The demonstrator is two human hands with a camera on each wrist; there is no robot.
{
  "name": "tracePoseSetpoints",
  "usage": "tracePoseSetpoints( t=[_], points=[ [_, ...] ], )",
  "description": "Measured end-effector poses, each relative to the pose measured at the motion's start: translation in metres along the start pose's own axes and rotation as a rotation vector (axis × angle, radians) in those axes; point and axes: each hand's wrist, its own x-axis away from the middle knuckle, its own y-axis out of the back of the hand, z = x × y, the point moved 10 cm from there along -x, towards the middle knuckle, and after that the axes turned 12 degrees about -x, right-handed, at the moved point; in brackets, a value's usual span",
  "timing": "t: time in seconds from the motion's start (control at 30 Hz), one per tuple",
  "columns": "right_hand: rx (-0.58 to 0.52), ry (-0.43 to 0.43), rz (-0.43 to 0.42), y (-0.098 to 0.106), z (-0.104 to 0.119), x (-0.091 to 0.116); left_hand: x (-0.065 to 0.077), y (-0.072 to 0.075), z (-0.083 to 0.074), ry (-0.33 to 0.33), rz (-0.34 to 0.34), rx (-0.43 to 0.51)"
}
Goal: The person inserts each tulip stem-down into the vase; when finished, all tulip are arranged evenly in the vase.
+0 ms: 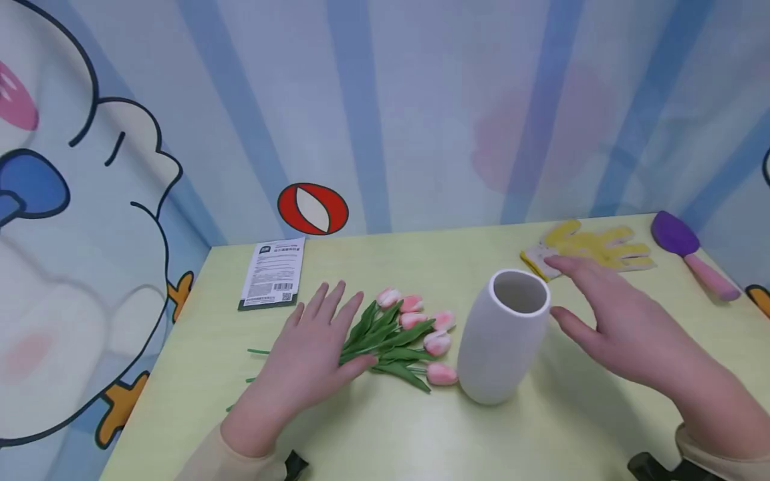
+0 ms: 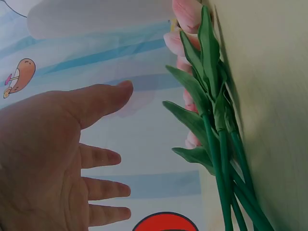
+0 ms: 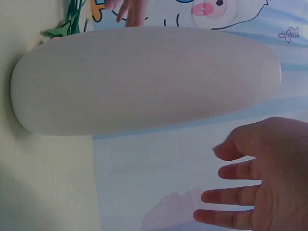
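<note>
Pink artificial tulips (image 1: 437,343) with green leaves lie in a bunch on the table, their stems pointing left. My left hand (image 1: 315,357) hovers over the stems with fingers spread, holding nothing; the left wrist view shows the tulips (image 2: 207,91) apart from the hand (image 2: 53,154). A white vase (image 1: 502,341) stands upright just right of the blossoms. To the right of its mouth is my right hand (image 1: 625,324), fingers extended and empty. In the right wrist view a gap separates that hand (image 3: 260,178) from the vase (image 3: 144,82).
A white printed packet (image 1: 273,274) lies at the back left of the pale yellow table (image 1: 397,441). Behind my right hand is a yellow and white glove (image 1: 595,246). A purple scoop with a pink handle (image 1: 692,254) lies at the far right. A cartoon-printed backdrop (image 1: 421,120) rises behind.
</note>
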Motion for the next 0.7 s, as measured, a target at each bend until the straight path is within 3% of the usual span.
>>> tracePoseSetpoints(
  t=[0.13, 0.23, 0.3, 0.37, 0.47, 0.63, 0.7],
  points=[
    [-0.276, 0.027, -0.178, 0.017, 0.010, 0.005, 0.001, -0.005, -0.002, -0.006, 0.042, 0.013],
    [-0.635, 0.183, -0.335, 0.029, 0.020, 0.008, 0.003, -0.006, -0.005, -0.017, 0.072, 0.054],
    [-0.844, 0.318, -0.358, 0.031, 0.028, 0.009, 0.004, -0.005, -0.008, -0.024, 0.088, 0.080],
    [-1.008, 0.408, -0.309, 0.026, 0.034, 0.008, 0.005, -0.005, -0.010, -0.024, 0.095, 0.101],
    [-1.070, 0.437, -0.216, 0.013, 0.041, 0.005, 0.004, -0.006, -0.009, -0.010, 0.096, 0.091],
    [-1.029, 0.410, -0.126, -0.006, 0.048, 0.002, 0.001, -0.013, -0.005, 0.008, 0.095, 0.078],
    [-1.004, 0.357, -0.099, -0.014, 0.048, 0.001, 0.000, -0.016, -0.004, 0.011, 0.100, 0.080]
  ],
)
